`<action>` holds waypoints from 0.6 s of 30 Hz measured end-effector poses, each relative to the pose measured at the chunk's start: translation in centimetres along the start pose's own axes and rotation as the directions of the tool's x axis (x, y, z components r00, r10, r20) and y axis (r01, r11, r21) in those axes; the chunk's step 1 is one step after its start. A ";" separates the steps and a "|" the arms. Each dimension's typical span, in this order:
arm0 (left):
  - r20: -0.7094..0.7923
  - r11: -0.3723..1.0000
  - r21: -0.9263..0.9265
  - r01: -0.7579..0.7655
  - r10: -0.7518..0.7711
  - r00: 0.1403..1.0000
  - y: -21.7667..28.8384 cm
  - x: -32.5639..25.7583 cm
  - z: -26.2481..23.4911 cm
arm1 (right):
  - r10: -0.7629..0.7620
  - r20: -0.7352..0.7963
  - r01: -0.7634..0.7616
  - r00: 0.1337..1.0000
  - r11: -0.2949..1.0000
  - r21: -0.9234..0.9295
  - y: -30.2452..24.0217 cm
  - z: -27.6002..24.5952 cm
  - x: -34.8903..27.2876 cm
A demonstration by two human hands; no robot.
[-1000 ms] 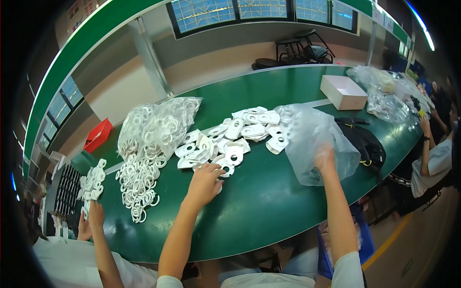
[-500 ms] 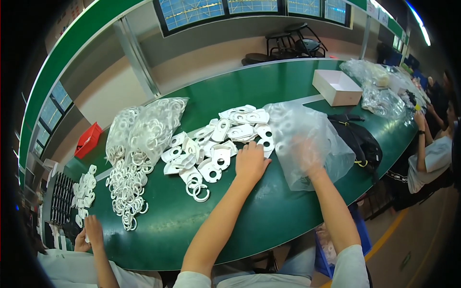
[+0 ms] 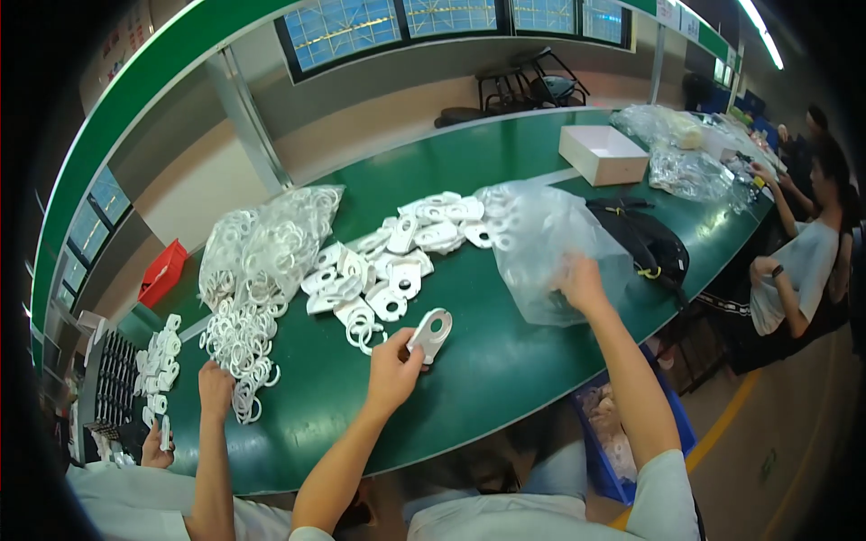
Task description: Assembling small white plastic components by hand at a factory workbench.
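My left hand [image 3: 394, 370] is closed on a white plastic part [image 3: 431, 335], a flat elongated plate with a round hole at one end, held tilted above the green table. A pile of similar white plates [image 3: 397, 257] lies just beyond it, with a few white rings [image 3: 361, 334] at its near edge. My right hand [image 3: 579, 284] is against the near side of a translucent plastic bag [image 3: 541, 248]. Its fingers are curled together, and whatever they pinch is hidden. More white parts show through the bag's left side.
Left of the plates, a clear bag of white rings [image 3: 271, 239] spills a heap of rings [image 3: 239, 347]. A co-worker's hand [image 3: 216, 389] touches that heap. A black backpack [image 3: 645, 243] and a white box [image 3: 603, 155] stand to the right. Below the table edge sits a blue crate [image 3: 618, 487].
My left hand has drawn back from the pile toward me with a white plate in it. My right hand, earlier blurred behind the bag's film, now shows plainly at its near side.
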State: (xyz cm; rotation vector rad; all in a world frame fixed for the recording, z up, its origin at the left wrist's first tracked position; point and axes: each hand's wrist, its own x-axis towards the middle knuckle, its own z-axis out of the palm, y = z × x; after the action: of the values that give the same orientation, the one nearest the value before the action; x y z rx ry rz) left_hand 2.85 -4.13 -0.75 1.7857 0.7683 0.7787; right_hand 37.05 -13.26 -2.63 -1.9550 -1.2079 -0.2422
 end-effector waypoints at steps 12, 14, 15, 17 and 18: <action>0.144 0.835 -0.522 0.171 -0.111 0.983 -0.3 -0.4 -0.1 | 0.423 0.104 -0.368 0.900 0.611 0.701 -9.4 -5.0 -6.8; 0.181 0.828 -0.529 0.185 -0.103 0.978 -0.6 -0.4 0.2 | 0.348 0.163 -0.342 0.923 0.550 0.762 -12.3 -3.4 -7.9; 0.197 0.833 -0.521 0.186 -0.094 0.976 -0.4 -0.8 0.4 | 0.310 0.188 -0.340 0.932 0.567 0.751 -13.2 -2.1 -8.4; 0.232 0.823 -0.533 0.196 -0.081 0.969 -0.5 -0.9 0.9 | 0.220 0.168 -0.275 0.961 0.703 0.655 -15.2 -0.3 -8.7; 0.246 0.834 -0.519 0.188 -0.066 0.967 -0.4 -1.0 0.7 | 0.161 0.115 -0.198 0.980 0.777 0.598 -15.9 1.0 -8.7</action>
State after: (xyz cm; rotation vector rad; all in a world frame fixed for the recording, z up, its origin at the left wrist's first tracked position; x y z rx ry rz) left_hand 2.76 -5.21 -1.52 1.2649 0.4529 0.6166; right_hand 19.28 -14.84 0.52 -1.4884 -0.9627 0.2835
